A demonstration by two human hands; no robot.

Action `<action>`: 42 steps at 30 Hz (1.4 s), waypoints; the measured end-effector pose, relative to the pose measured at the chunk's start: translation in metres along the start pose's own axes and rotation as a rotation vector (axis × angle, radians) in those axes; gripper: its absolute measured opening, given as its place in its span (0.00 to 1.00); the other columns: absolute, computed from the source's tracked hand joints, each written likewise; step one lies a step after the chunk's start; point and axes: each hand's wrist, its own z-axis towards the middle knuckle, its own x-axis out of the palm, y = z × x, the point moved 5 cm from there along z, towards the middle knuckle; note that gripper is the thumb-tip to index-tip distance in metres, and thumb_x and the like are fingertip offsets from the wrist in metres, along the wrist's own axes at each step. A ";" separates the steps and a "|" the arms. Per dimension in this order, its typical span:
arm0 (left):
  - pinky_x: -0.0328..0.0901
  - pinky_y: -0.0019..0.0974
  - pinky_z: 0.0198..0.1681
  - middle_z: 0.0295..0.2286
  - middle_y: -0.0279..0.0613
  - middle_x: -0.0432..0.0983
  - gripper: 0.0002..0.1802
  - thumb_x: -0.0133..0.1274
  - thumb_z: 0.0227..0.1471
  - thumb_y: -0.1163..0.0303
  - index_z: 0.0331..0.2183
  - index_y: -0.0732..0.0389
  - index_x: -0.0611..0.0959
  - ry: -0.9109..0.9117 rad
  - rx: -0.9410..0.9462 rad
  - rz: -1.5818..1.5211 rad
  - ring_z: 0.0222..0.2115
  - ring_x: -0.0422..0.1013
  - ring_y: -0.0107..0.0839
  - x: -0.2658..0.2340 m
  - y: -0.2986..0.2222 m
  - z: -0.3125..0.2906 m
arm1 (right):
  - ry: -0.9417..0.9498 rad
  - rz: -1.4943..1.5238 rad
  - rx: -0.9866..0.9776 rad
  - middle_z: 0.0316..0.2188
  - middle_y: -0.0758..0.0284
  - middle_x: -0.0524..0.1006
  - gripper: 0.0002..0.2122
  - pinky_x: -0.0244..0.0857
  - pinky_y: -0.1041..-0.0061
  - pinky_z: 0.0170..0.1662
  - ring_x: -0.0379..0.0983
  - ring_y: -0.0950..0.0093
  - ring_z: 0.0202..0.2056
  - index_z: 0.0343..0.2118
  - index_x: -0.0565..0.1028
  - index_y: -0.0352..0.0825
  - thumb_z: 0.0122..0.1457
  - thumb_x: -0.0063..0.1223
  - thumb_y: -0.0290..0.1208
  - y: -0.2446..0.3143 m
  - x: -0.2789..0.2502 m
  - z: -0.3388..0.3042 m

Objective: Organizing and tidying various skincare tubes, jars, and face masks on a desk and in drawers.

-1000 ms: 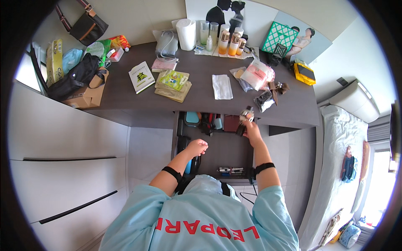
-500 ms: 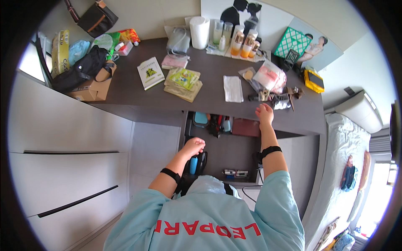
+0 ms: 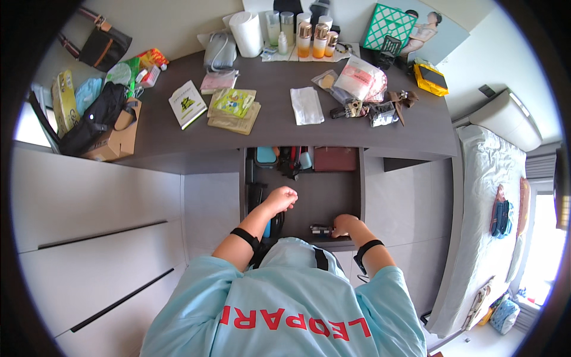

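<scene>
My left hand (image 3: 282, 199) hovers over the left part of the open drawer (image 3: 321, 199) with its fingers curled closed. Nothing shows in them. My right hand (image 3: 345, 225) reaches down to the drawer's front right corner, its fingers bent closed and partly hidden. Whatever they may hold I cannot make out. Close beside them lies a cluster of small, slim items (image 3: 321, 229). At the back of the drawer are a blue case (image 3: 266, 156), several dark and red items (image 3: 291, 159), and a dark red box (image 3: 334, 159).
Across the desktop (image 3: 262, 128) lie a book (image 3: 188, 105), green packets (image 3: 235, 107), a folded white cloth (image 3: 307, 106) and hair clips (image 3: 357, 109). Bottles (image 3: 320, 43) and a paper roll (image 3: 245, 34) stand behind. A bag and a cardboard box (image 3: 122, 137) fill the left end.
My right hand has moved from the desk's front edge down to the front right of the drawer. My left hand has shifted slightly, still closed. The view has tilted and moved right.
</scene>
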 end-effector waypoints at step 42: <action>0.65 0.26 0.28 0.28 0.33 0.73 0.11 0.49 0.51 0.65 0.37 0.59 0.75 -0.066 -0.032 -0.151 0.28 0.70 0.22 -0.034 -0.002 -0.027 | -1.143 1.687 -0.198 0.21 0.68 0.72 0.10 0.65 0.80 0.21 0.70 0.77 0.21 0.36 0.73 0.30 0.50 0.49 0.27 -0.073 -0.246 -0.002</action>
